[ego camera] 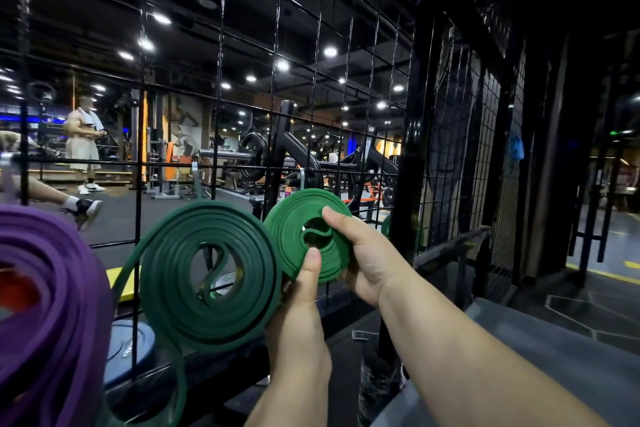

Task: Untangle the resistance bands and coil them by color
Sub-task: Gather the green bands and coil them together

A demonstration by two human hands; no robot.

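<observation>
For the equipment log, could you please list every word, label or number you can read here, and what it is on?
None can be read.
Grey weight plate: raised lettering, too blurred.
Second plate, seen through the dark green coil: lettering blurred and cut off.
Green lit sign: too small.
Light green coil: no print shows.

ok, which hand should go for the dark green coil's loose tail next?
Probably left. The left hand sits right beside the dark green coil, with its thumb on the light green coil; the right hand grips that coil from the far side and can hold it.
</observation>
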